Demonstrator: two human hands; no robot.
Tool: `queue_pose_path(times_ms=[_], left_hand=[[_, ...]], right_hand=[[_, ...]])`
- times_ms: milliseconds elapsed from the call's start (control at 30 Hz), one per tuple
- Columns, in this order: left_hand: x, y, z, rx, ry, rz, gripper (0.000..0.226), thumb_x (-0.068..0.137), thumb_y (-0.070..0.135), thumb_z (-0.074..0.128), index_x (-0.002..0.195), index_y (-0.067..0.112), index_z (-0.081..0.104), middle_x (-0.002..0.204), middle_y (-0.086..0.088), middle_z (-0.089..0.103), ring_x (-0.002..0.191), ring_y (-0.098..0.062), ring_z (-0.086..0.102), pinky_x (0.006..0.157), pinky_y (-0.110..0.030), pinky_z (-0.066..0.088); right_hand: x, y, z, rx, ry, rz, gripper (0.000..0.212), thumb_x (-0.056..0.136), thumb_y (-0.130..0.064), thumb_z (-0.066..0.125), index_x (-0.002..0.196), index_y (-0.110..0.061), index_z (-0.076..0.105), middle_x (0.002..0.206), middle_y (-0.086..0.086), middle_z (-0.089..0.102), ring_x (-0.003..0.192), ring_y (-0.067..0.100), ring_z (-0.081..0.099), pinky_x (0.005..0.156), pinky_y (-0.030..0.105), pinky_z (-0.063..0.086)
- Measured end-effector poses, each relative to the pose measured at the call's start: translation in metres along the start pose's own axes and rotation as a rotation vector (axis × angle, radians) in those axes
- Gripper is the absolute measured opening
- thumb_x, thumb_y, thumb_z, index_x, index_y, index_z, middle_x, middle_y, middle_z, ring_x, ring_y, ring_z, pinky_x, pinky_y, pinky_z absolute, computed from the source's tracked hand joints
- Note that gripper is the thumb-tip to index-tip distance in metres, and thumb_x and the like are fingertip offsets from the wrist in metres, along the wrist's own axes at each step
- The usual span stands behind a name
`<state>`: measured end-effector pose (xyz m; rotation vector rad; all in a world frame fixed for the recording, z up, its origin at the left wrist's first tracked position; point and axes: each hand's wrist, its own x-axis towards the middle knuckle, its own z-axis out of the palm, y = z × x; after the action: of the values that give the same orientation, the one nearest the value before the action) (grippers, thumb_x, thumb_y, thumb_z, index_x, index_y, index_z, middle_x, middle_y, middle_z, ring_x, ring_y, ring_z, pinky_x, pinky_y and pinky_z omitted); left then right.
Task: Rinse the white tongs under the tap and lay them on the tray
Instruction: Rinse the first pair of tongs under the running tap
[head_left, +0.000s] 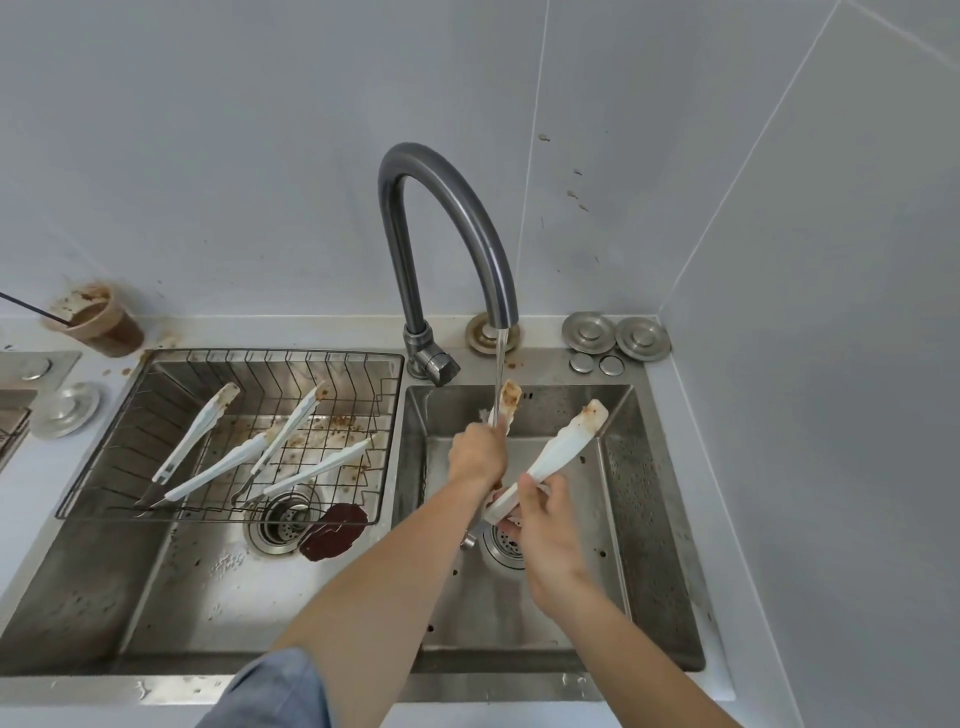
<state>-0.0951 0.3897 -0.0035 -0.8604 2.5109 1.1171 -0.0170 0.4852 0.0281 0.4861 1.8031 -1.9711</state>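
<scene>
White tongs with brown-stained tips are spread apart over the right sink basin. My left hand grips one arm, whose dirty tip sits in the water stream from the grey tap. My right hand holds the hinge end, with the other arm pointing up and to the right. A wire tray rests over the left basin and holds several more white tongs.
A stained paper cup stands on the counter at the back left. A dark brown patch lies by the left drain. Metal plugs sit behind the right basin. The tiled wall closes in on the right.
</scene>
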Motion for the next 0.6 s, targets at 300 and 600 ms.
queue_pose_path(times_ms=[300, 600], left_hand=[[-0.013, -0.02, 0.0, -0.378, -0.122, 0.063, 0.034, 0.1, 0.029, 0.032, 0.091, 0.006, 0.056, 0.068, -0.005, 0.052, 0.053, -0.019, 0.047, 0.054, -0.03, 0.04], [-0.009, -0.014, 0.002, -0.236, -0.103, -0.062, 0.051, 0.098, 0.043, 0.035, 0.087, 0.003, 0.065, 0.088, -0.015, 0.066, 0.077, -0.03, 0.064, 0.068, -0.033, 0.049]], right_hand=[[-0.008, 0.003, -0.007, -0.022, -0.013, -0.026, 0.009, 0.101, -0.023, 0.038, 0.097, -0.021, 0.046, 0.09, 0.008, 0.065, 0.077, 0.014, 0.067, 0.068, 0.024, 0.056], [-0.011, 0.003, 0.001, -0.1, -0.018, -0.019, 0.009, 0.101, -0.026, 0.038, 0.097, -0.021, 0.044, 0.1, 0.017, 0.064, 0.083, 0.022, 0.064, 0.069, 0.031, 0.057]])
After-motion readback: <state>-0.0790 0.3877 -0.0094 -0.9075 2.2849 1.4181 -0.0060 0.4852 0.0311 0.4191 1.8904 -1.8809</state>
